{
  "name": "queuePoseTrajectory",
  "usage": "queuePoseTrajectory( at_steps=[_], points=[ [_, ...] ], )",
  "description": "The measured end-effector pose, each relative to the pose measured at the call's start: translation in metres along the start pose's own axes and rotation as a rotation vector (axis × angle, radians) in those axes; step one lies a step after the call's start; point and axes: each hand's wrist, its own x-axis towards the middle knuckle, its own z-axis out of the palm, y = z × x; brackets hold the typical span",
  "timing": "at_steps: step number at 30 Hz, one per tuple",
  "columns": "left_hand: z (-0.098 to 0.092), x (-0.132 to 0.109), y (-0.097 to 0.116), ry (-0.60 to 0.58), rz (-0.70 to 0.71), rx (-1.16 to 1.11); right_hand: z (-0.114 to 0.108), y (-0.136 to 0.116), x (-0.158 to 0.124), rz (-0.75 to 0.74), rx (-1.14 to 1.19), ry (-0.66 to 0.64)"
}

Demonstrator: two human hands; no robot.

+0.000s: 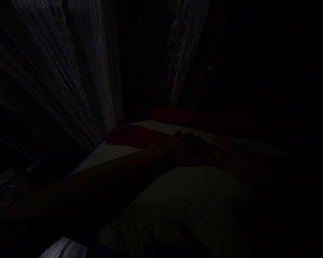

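Note:
The view is very dark. A dark red strip of fabric or fibres (140, 136), with a ragged fringed left end, lies across a pale flat surface (199, 186). My left hand (181, 148) rests on the strip, palm down and fingers stretched out to the right. Just right of it, my right hand (231, 152) lies on or over the strip with its fingers extended; its wrist fades into shadow. Both hands look open. Whether anything is under the palms is hidden.
Pale threads (102, 71) hang in a dense sheet at the left, and more strands (179, 61) hang at the back. A red band (169, 114) runs behind the pale surface, whose left edge has a blue border (86, 157). Whitish strands (64, 248) show at bottom left.

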Motion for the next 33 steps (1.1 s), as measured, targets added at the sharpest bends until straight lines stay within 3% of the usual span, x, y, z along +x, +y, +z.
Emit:
queuePoseTrajectory(
  at_steps=[3, 6, 9, 11, 14, 17, 19, 22, 25, 30, 33],
  points=[
    [0.001, 0.000, 0.000, -0.015, -0.013, 0.007, -0.002, -0.014, 0.008, 0.032, 0.065, -0.050],
    [0.002, 0.001, -0.001, -0.014, -0.005, -0.007, 0.008, 0.004, 0.002, 0.012, 0.025, -0.056],
    [0.002, 0.001, -0.003, -0.008, 0.001, -0.018, 0.016, 0.028, -0.008, -0.217, -0.016, 0.094],
    [0.002, 0.001, -0.003, -0.021, -0.006, -0.014, 0.013, 0.027, -0.010, -0.294, -0.004, 0.152],
    [0.002, 0.002, -0.003, -0.027, -0.010, 0.004, 0.002, 0.003, -0.004, -0.047, 0.013, 0.063],
    [0.002, 0.001, -0.002, -0.019, -0.025, 0.028, -0.002, -0.012, 0.003, -0.005, 0.053, -0.071],
    [0.001, 0.001, -0.001, -0.017, -0.020, 0.028, 0.001, -0.004, 0.005, 0.025, 0.074, -0.124],
    [0.000, 0.000, -0.001, -0.015, 0.001, 0.001, 0.006, 0.020, 0.002, 0.078, 0.085, -0.101],
    [-0.001, -0.001, 0.000, -0.011, -0.001, -0.005, 0.003, 0.023, 0.001, 0.085, 0.099, -0.055],
    [0.000, 0.000, 0.002, -0.034, -0.042, 0.039, -0.003, -0.010, 0.001, -0.013, 0.028, -0.024],
    [0.000, 0.000, 0.002, -0.038, -0.039, 0.033, 0.005, 0.001, -0.004, -0.094, -0.005, -0.009]
  ],
)
